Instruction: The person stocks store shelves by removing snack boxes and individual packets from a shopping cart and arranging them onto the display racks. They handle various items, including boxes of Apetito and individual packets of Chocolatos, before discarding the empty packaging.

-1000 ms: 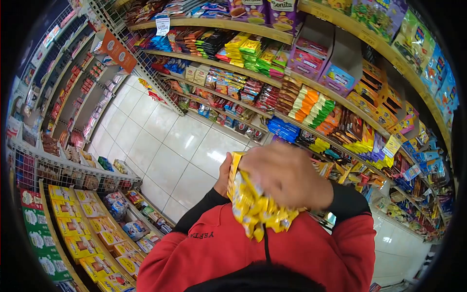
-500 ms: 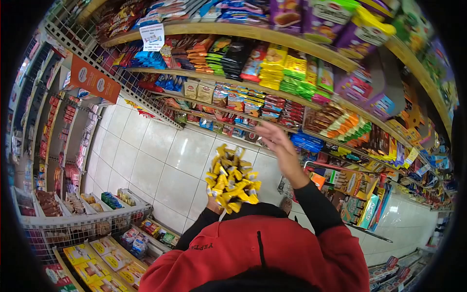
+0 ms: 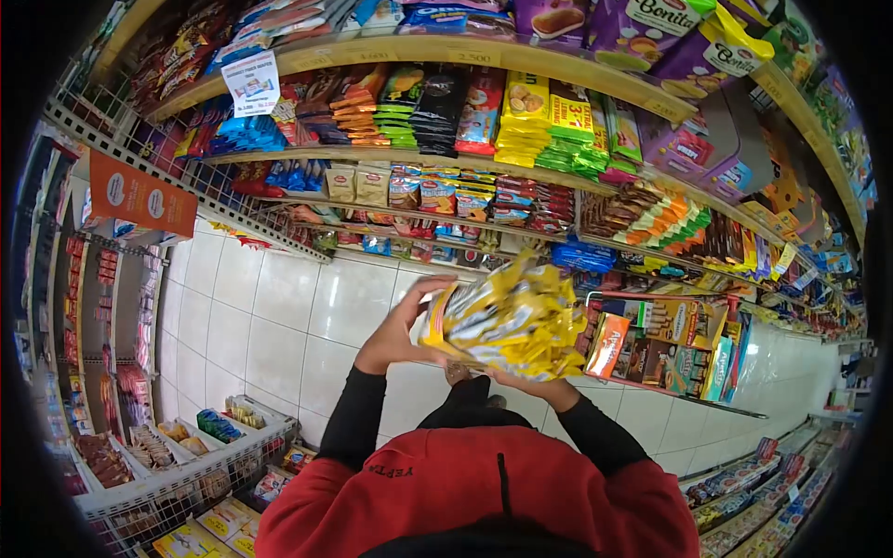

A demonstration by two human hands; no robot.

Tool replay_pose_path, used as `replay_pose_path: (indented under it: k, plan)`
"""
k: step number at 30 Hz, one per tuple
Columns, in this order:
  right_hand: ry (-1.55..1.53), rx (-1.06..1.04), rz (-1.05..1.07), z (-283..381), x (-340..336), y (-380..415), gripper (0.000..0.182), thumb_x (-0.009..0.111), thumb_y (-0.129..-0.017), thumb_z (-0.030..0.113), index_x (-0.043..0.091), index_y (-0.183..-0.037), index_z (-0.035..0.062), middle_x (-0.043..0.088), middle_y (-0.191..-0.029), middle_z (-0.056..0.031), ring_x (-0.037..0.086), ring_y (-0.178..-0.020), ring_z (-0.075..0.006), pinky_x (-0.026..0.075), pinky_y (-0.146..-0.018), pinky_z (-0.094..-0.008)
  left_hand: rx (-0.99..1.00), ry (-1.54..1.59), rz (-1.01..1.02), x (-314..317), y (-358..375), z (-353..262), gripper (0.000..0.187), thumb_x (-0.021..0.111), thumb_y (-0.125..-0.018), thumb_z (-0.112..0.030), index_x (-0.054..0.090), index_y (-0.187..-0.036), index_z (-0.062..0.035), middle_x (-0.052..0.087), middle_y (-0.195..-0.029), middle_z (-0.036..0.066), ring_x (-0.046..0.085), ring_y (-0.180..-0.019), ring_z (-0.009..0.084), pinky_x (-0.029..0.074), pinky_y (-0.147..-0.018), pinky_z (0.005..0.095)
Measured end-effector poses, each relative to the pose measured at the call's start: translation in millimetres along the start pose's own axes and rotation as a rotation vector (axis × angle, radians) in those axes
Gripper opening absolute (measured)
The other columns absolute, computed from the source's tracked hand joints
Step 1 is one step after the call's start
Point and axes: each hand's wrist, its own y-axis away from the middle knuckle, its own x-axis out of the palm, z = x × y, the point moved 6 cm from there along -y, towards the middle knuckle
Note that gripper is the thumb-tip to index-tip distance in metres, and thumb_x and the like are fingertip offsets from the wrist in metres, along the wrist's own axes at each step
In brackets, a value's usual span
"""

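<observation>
A thick bundle of yellow snack packets is held sideways in front of my chest, its crimped ends fanned toward the right. My left hand is curved around the left end of the bundle, thumb and fingers on opposite sides. Beneath the bundle, my right hand supports it from the near side; most of its fingers are hidden by the packets. Just right of the bundle is a shopping trolley loaded with boxed snacks, including an orange box.
Snack shelves packed with bagged goods curve across the far side. A wire-basket rack stands at lower left, below an orange sign. More shelves line the lower right. White floor tiles run between them.
The bundle has swung from upright to sideways and moved right. My right hand came down from its raised, open position to the bundle. My left hand now shows at the bundle's left end.
</observation>
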Motion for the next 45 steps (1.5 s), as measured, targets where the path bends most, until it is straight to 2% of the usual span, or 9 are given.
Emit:
replay_pose_path:
  k: [2,4,12,18,26,38,42,44,45]
  plan:
    - [0.569,-0.389,-0.09,-9.7,-7.2,9.7,0.056,0.075,-0.072,0.021,0.051,-0.121,0.0058,0.055,-0.12,-0.0074,0.052,-0.112,-0.0194,0.038,-0.098,-0.0348,-0.067,-0.089,0.106,36.3,2.9,-12.6,0.105,0.091,-0.048,-0.026,0.032,-0.132,-0.0049,0.04,-0.131,0.012,0.039,-0.123,0.0215,0.032,-0.102,0.0332]
    - [-0.663,0.002,-0.18,-47.0,3.0,20.8,0.058,0.077,-0.068,0.023,0.054,-0.117,0.0041,0.055,-0.121,-0.0094,0.053,-0.112,-0.0206,0.04,-0.095,-0.0346,-0.235,-0.018,0.047,48.0,19.6,25.7,0.098,0.091,-0.047,-0.017,0.039,-0.129,-0.002,0.045,-0.127,0.01,0.043,-0.118,0.0171,0.035,-0.1,0.0319]
    - [0.237,-0.124,-0.484,-230.0,-16.2,47.6,0.063,0.082,-0.06,0.035,0.056,-0.109,0.0059,0.06,-0.108,-0.0121,0.057,-0.1,-0.0252,0.042,-0.083,-0.0401,-0.477,0.114,0.15,92.6,68.8,191.8,0.089,0.086,-0.055,-0.009,0.04,-0.13,-0.0018,0.047,-0.127,0.008,0.045,-0.116,0.0158,0.037,-0.099,0.0327]
    - [0.717,-0.126,-0.342,-287.9,-48.7,-44.2,0.05,0.05,-0.09,0.039,0.043,-0.128,0.0081,0.038,-0.137,-0.012,0.034,-0.129,-0.0231,0.027,-0.107,-0.0383,-0.395,0.461,0.079,34.8,-58.9,270.4,0.084,0.078,-0.067,-0.034,0.036,-0.134,-0.0051,0.042,-0.133,0.008,0.035,-0.128,0.0208,0.027,-0.105,0.0361]
    - [0.52,-0.329,-0.768,-326.8,-126.4,-178.2,0.045,0.055,-0.087,0.032,0.045,-0.124,0.008,0.042,-0.133,-0.0123,0.037,-0.126,-0.0258,0.029,-0.106,-0.0389,0.239,-1.226,0.216,-12.0,-193.6,376.2,0.044,0.071,-0.072,-0.017,0.055,-0.112,-0.0058,0.058,-0.108,0.016,0.056,-0.099,0.0345,0.046,-0.083,0.0413]
    - [0.316,-0.675,-1.422,-313.7,-183.7,-258.4,0.041,0.062,-0.082,0.02,0.049,-0.118,0.0079,0.049,-0.126,-0.0128,0.042,-0.123,-0.0299,0.031,-0.105,-0.0397,0.176,-1.429,0.202,-20.3,-207.1,412.3,0.05,0.069,-0.07,-0.032,0.058,-0.113,-0.0077,0.057,-0.113,0.016,0.053,-0.106,0.0339,0.042,-0.09,0.0447]
    - [0.28,-0.794,-1.623,-298.3,-185.8,-275.7,0.04,0.065,-0.08,0.017,0.05,-0.116,0.0078,0.051,-0.123,-0.0129,0.044,-0.122,-0.0313,0.031,-0.105,-0.04,-0.148,-0.06,-0.285,-110.7,-161.3,611.5,0.052,0.059,-0.078,-0.04,0.053,-0.119,-0.0084,0.057,-0.115,0.015,0.052,-0.108,0.0325,0.035,-0.099,0.0457]
    - [0.259,-0.855,-1.724,-298.9,-182.2,-274.0,0.04,0.066,-0.079,0.015,0.051,-0.115,0.0078,0.052,-0.122,-0.013,0.044,-0.121,-0.032,0.032,-0.104,-0.0401,-0.517,1.646,0.196,-46.5,-175.4,530.2,0.053,0.052,-0.083,-0.048,0.054,-0.118,-0.0072,0.059,-0.111,0.014,0.055,-0.103,0.0308,0.043,-0.093,0.0434]
    - [0.266,-0.811,-1.711,-277.2,-176.4,-268.2,0.039,0.063,-0.081,0.011,0.048,-0.117,0.0068,0.05,-0.124,-0.0148,0.044,-0.121,-0.0332,0.032,-0.104,-0.0407,-0.735,1.194,-0.305,-61.9,-163.1,568.5,0.056,0.05,-0.084,-0.052,0.054,-0.116,-0.006,0.06,-0.109,0.013,0.057,-0.099,0.0292,0.048,-0.087,0.0409]
